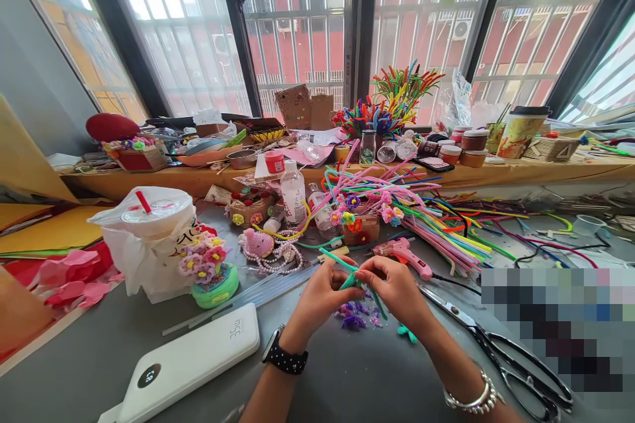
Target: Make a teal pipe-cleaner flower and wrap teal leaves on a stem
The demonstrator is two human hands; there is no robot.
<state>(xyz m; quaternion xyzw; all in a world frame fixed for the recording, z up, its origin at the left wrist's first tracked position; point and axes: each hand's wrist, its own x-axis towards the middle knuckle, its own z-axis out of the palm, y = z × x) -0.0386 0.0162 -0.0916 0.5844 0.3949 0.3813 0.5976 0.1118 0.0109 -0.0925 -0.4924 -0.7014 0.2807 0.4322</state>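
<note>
A teal pipe cleaner (338, 259) runs between my two hands, bent and crossed where the fingers meet, with one end hanging down. My left hand (321, 296), with a watch on its wrist, pinches it from the left. On the other side my right hand (397, 287) grips it between thumb and forefinger. Purple fuzzy clippings (353, 317) lie on the table just below. A small teal bent pipe-cleaner piece (407, 333) rests under my right wrist. Large scissors (489, 337) lie right of my right arm.
A pink glue gun (404, 256) lies behind my right hand, near a heap of coloured pipe cleaners (441, 231). At left are a white power bank (193, 363), a bagged drink cup (153, 231) and a green pot of fuzzy flowers (214, 284). Clear glue sticks (248, 296) lie behind the power bank.
</note>
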